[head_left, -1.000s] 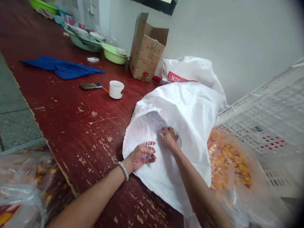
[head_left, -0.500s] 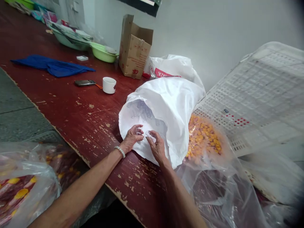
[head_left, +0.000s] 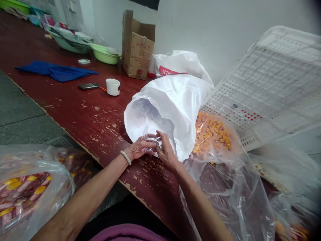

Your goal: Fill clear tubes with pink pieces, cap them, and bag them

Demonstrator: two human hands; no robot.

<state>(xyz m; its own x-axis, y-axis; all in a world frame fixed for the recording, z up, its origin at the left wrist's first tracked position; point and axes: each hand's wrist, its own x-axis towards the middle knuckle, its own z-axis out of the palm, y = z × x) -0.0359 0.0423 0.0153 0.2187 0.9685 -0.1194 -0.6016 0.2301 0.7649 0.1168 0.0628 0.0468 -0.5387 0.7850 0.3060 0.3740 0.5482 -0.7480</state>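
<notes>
A big white sack [head_left: 175, 103] lies on its side on the worn red table [head_left: 82, 113], its mouth toward me, with small clear plastic pieces visible inside. At the sack's mouth my left hand [head_left: 140, 149] and my right hand [head_left: 164, 150] meet, both pinching a small clear plastic container [head_left: 151, 140] between their fingers. A white bead bracelet sits on my left wrist. A clear bag of orange and yellow sweets [head_left: 213, 134] lies just right of the sack.
A white plastic crate [head_left: 265, 90] leans at the right. Farther back stand a white cup [head_left: 112, 87], a phone [head_left: 88, 86], a blue cloth [head_left: 55, 71], a cardboard box [head_left: 136, 45] and green basins [head_left: 105, 55]. More bagged sweets [head_left: 25, 187] lie at the lower left.
Both hands have drawn back out of the sack to its mouth and come together on a clear plastic container. The view has shifted back and right.
</notes>
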